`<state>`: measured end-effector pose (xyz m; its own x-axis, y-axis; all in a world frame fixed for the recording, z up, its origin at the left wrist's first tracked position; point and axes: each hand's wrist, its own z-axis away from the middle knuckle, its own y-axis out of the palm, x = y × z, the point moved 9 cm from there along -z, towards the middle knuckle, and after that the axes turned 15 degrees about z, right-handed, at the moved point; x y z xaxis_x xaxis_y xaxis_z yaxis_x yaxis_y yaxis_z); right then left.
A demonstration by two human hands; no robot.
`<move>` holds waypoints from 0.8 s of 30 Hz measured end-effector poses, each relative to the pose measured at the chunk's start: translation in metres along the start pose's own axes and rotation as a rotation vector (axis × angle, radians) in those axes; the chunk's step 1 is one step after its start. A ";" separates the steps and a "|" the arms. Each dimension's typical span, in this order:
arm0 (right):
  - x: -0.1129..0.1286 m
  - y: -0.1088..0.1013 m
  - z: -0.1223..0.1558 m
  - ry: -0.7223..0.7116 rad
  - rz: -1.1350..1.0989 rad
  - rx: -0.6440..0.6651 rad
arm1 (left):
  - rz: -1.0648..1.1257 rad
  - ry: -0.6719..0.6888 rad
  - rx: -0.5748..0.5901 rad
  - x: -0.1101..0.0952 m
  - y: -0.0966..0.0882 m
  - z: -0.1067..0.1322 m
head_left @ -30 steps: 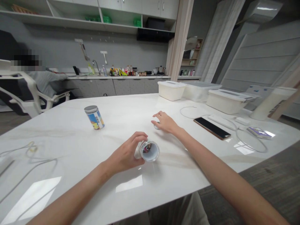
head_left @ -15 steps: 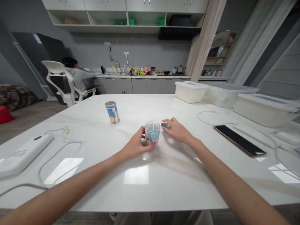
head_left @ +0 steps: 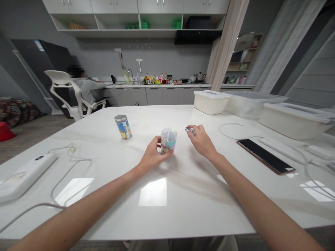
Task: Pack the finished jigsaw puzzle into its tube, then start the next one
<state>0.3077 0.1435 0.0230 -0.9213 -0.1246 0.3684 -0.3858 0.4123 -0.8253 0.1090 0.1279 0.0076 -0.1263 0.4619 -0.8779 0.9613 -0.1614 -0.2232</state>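
A clear jar point(head_left: 168, 142) with a colourful printed label is upright, its top uncovered. My left hand point(head_left: 154, 155) wraps round its left side, thumb in front. To the right of the jar, my right hand point(head_left: 202, 140) is raised off the table, fingers closed on a round silver lid point(head_left: 190, 131) by its edge. A second jar point(head_left: 123, 127), with a blue and yellow label and a grey lid on top, stands farther back on the left, apart from both hands.
On the white table point(head_left: 193, 205) a dark-screened phone point(head_left: 265, 156) lies at right among cables. Lidded boxes point(head_left: 211, 102) line the back right. A long white device point(head_left: 28, 176) with a cable sits at left. A person point(head_left: 87, 87) sits beyond the table, near a white chair point(head_left: 64, 87).
My right hand has moved away from the jar, right and slightly farther back, tilting the lid. The jar in my left hand has shifted slightly away from me.
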 end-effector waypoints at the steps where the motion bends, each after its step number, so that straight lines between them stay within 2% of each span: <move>1: 0.001 0.000 0.000 -0.009 -0.016 -0.003 | 0.014 0.021 -0.005 -0.002 0.000 0.001; 4: 0.008 -0.001 0.002 -0.048 -0.097 -0.010 | 0.047 0.038 -0.041 -0.005 -0.003 0.004; 8: 0.019 -0.005 0.003 -0.091 -0.297 -0.050 | -0.008 0.005 0.012 -0.001 0.003 0.005; 13: 0.022 -0.004 0.001 0.008 -0.721 -0.057 | -0.034 -0.013 0.070 0.001 0.010 0.006; 16: 0.026 -0.008 0.004 0.033 -0.884 -0.090 | -0.029 -0.053 0.089 0.005 0.012 0.006; 20: 0.037 -0.010 0.012 0.005 -0.986 -0.092 | 0.012 -0.089 0.150 0.009 0.018 0.007; 24: 0.041 -0.015 0.017 -0.006 -0.954 -0.126 | 0.055 -0.125 0.218 0.015 0.026 0.009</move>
<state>0.2750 0.1171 0.0431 -0.2222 -0.4620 0.8586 -0.9652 0.2286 -0.1268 0.1294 0.1226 -0.0154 -0.1177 0.3377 -0.9339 0.8940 -0.3735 -0.2477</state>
